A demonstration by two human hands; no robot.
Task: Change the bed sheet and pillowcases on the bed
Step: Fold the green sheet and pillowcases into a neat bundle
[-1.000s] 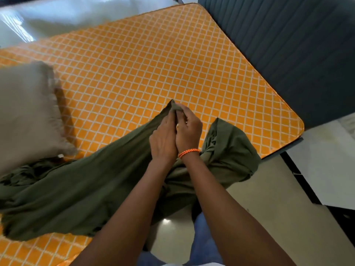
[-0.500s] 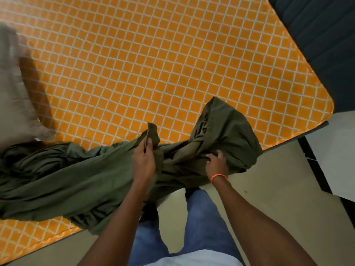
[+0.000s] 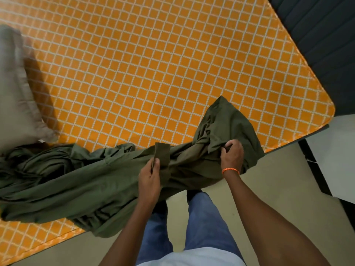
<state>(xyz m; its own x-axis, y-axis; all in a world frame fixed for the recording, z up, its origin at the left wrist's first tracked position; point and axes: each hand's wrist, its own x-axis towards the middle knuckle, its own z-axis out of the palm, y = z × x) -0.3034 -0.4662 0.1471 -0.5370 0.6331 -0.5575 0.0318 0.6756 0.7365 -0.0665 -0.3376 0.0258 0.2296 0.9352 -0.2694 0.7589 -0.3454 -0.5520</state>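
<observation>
A crumpled olive green sheet (image 3: 76, 181) lies bunched along the near edge of the bare mattress (image 3: 153, 64), which is orange with a white diamond pattern. My left hand (image 3: 150, 178) pinches a corner of the sheet that sticks up above my fingers. My right hand (image 3: 231, 155), with an orange band on the wrist, grips a fold of the sheet's right-hand heap near the mattress corner. A grey pillow (image 3: 15, 89) rests on the mattress at the left edge.
A dark padded headboard (image 3: 322, 35) runs along the right of the mattress. The beige floor (image 3: 278, 179) lies beneath my legs beside the bed. Something white (image 3: 334, 150) stands on the floor at the right.
My hands, together on one corner a second ago, have spread apart. The right hand went to the right-hand heap and took a fold; the left kept the corner. The view tilted down.
</observation>
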